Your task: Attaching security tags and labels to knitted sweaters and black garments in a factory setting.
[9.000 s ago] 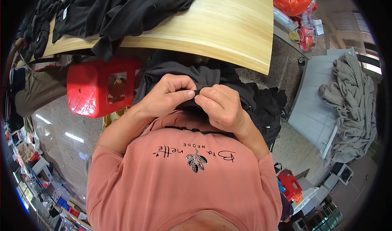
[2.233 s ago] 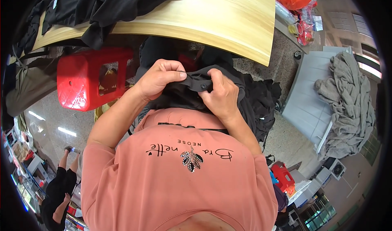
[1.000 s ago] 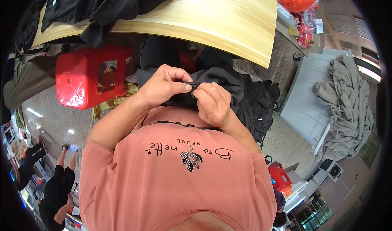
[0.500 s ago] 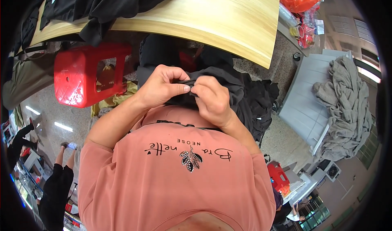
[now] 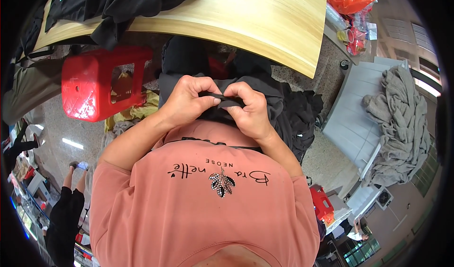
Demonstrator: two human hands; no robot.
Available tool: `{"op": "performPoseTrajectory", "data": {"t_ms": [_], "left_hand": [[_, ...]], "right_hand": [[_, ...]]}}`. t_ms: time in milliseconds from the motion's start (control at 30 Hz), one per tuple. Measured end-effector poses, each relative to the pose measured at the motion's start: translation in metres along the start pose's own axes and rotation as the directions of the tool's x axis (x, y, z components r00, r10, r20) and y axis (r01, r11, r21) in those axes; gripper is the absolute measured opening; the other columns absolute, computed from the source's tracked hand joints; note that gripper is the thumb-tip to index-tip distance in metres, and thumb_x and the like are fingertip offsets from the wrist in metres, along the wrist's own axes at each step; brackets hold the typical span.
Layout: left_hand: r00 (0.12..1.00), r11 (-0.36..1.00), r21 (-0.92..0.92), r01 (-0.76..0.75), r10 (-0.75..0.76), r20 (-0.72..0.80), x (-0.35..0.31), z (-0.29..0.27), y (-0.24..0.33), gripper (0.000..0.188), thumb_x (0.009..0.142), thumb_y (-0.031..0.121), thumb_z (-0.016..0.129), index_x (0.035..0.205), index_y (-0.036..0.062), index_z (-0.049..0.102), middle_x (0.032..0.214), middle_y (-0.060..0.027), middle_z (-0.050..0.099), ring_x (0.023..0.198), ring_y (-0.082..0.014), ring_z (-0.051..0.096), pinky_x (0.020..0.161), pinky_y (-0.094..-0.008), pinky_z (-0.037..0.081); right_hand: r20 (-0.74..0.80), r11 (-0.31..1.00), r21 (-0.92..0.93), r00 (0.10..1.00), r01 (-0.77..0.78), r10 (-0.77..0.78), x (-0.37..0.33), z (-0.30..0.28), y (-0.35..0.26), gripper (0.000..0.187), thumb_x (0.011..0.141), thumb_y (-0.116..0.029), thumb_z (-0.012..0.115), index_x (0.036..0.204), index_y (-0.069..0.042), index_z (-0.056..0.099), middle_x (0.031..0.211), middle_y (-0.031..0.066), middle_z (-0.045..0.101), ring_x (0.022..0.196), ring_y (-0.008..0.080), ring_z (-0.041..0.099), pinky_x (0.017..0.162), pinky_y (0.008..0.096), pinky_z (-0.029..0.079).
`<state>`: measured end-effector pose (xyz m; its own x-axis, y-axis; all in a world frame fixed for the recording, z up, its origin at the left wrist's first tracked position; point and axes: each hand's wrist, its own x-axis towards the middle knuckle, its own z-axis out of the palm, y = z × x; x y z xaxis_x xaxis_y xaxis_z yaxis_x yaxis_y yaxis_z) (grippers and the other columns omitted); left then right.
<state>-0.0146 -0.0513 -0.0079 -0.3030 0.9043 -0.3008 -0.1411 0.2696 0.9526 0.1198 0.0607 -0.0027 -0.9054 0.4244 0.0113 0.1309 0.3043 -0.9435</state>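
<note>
A black fabric garment (image 5: pixel 265 93) lies across my lap and spills down to the right. My left hand (image 5: pixel 191 99) pinches a folded edge of it between thumb and fingers. Close beside it, almost touching, my right hand (image 5: pixel 248 108) grips the same edge with thumb below and fingers above. A narrow strip of the cloth is stretched between the two pinches, just in front of my waist. The fabric under my fingers is too dark to show any seam or small detail.
Ahead is a wooden table (image 5: pixel 255 19) with more black garments (image 5: pixel 127 2) at its left. A red plastic stool (image 5: pixel 82 85) stands to the left, near yellow cloth (image 5: pixel 137 112). At right, grey fabric (image 5: pixel 402 120) is heaped over a pale grey board (image 5: pixel 352 116). People stand at far left.
My right hand has turned and its fingers have spread over the cloth edge, thumb now beneath. My left hand stays nearly in place, still pinching. The folded strip between them shows more.
</note>
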Motion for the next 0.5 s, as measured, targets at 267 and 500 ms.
{"op": "performPoseTrajectory", "data": {"t_ms": [267, 500], "left_hand": [[0.999, 1.0, -0.02, -0.012, 0.011, -0.041, -0.001, 0.0, -0.007, 0.005, 0.072, -0.005, 0.06, 0.073, -0.0008, 0.06, 0.064, 0.001, 0.056, 0.06, -0.0037, 0.048, 0.053, -0.0191, 0.039], [0.962, 0.964, 0.208, -0.164, 0.203, -0.183, -0.001, 0.008, -0.006, 0.007, 0.066, -0.004, 0.057, 0.072, -0.0008, 0.058, 0.063, -0.0116, 0.056, 0.058, -0.0204, 0.055, 0.053, -0.0297, 0.042]], "right_hand": [[0.128, 0.998, -0.04, 0.99, -0.05, 0.055, 0.002, -0.004, 0.012, 0.014, 0.067, 0.004, 0.06, 0.081, 0.0, 0.058, 0.07, 0.0084, 0.057, 0.061, 0.0179, 0.055, 0.055, 0.0263, 0.042], [-0.055, 0.994, -0.102, 0.998, -0.046, 0.04, -0.002, 0.008, 0.007, 0.013, 0.066, 0.006, 0.059, 0.077, 0.001, 0.058, 0.066, 0.0101, 0.056, 0.056, 0.0195, 0.054, 0.052, 0.0266, 0.041]]}}
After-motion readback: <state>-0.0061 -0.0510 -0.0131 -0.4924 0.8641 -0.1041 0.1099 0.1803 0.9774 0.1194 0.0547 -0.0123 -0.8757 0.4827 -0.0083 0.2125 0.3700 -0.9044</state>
